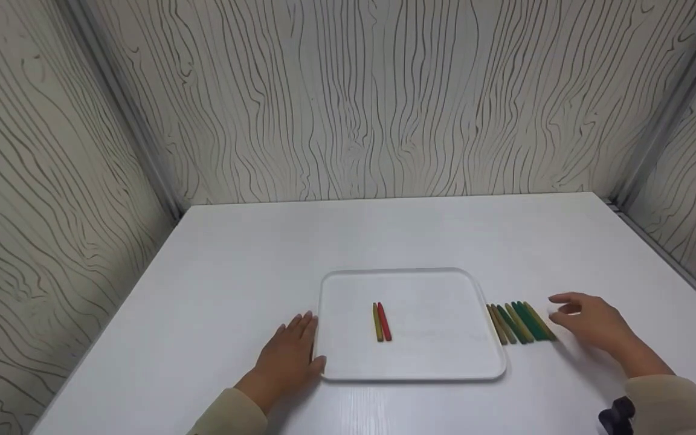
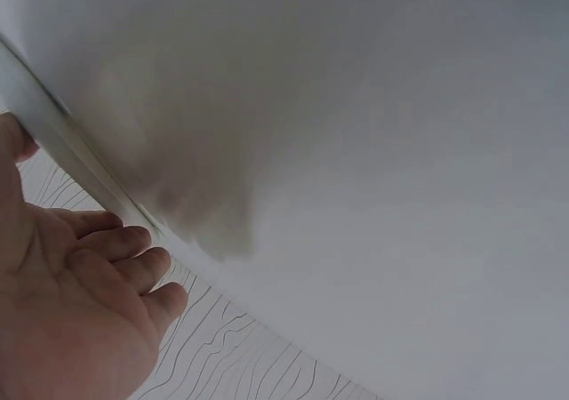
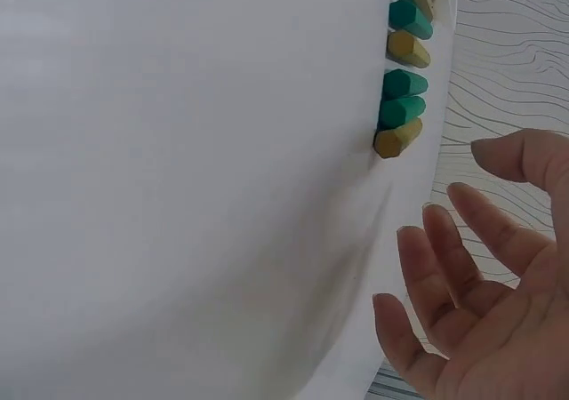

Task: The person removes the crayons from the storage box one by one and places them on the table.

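A white tray [image 1: 432,320] lies on the table with one olive-yellow crayon [image 1: 377,323] and one red crayon [image 1: 385,321] side by side in it. My left hand [image 1: 287,356] rests against the tray's left edge, its thumb at the near corner. In the left wrist view, the fingers lie along the rim [image 2: 89,164]. Right of the tray, several green and brownish-yellow crayons form a slanted row [image 1: 531,321]. Just right of that row is my right hand [image 1: 592,320], thumb and fingers apart and holding nothing. Hexagonal crayon ends [image 3: 402,111] show in the right wrist view.
The white table [image 1: 251,260] reaches back to a wood-grain patterned panel [image 1: 354,103]. Similar panels stand at the left [image 1: 40,211] and right, with grey posts at the corners. A small black object [image 1: 618,415] is beside the right sleeve.
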{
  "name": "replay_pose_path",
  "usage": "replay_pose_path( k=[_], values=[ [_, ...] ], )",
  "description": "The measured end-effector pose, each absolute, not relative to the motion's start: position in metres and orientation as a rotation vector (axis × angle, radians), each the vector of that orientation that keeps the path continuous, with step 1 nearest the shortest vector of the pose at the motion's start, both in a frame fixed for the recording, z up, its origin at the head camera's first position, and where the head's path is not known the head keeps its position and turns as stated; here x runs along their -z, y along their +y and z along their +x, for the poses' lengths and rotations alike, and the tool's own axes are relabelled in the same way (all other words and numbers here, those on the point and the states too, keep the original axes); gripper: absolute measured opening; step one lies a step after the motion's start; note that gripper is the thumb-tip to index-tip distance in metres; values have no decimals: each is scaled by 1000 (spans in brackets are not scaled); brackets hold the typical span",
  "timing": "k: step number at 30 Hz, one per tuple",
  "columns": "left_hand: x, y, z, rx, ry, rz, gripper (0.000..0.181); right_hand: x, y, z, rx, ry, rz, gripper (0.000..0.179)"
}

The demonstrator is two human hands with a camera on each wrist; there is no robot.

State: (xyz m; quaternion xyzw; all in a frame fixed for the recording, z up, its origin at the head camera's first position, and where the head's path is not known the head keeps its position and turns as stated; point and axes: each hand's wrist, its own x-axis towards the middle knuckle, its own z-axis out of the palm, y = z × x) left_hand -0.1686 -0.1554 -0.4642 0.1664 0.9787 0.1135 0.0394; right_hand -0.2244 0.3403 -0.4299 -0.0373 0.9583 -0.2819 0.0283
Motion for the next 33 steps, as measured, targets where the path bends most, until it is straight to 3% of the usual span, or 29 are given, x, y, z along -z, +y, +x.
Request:
replay_pose_path(
  k=[16, 33],
  values=[
    [464, -155, -168, -366, 3013, 502, 71, 424, 324, -229, 643, 3058, -131, 99],
    [461, -153, -167, -381, 3023, 506, 70, 424, 279, -235, 593, 3191, -228, 99]
  ],
)
